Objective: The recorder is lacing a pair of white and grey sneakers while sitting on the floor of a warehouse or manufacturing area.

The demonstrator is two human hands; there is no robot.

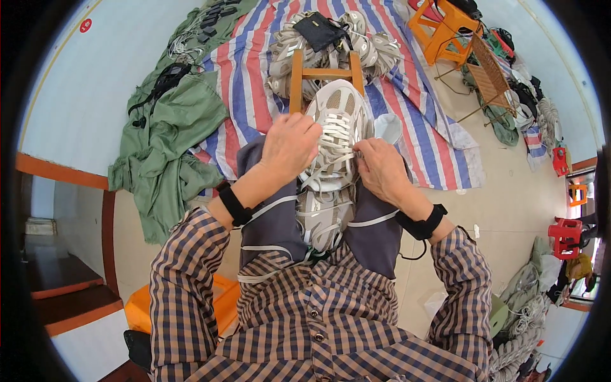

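Note:
A beige and white sneaker (339,102) lies toe away from me, its white laces (336,132) crisscrossed over the tongue. My left hand (289,145) is closed at the left side of the lacing, its fingertips on the shoelace and partly hidden. From the right, my right hand (382,167) pinches the shoelace at the sneaker's edge. A second sneaker (318,219) rests nearer me between my thighs, with loose lace strands over it. Pale lace strands (267,207) also lie across my dark-covered thighs.
Beyond the sneaker stands a wooden frame (296,83), with a pile of sneakers (286,51) and a black pouch (318,30) behind it. They are on a striped tarp (248,83). Green cloth (168,127) lies left; an orange stool (442,32) and a woven chair (490,73) stand right.

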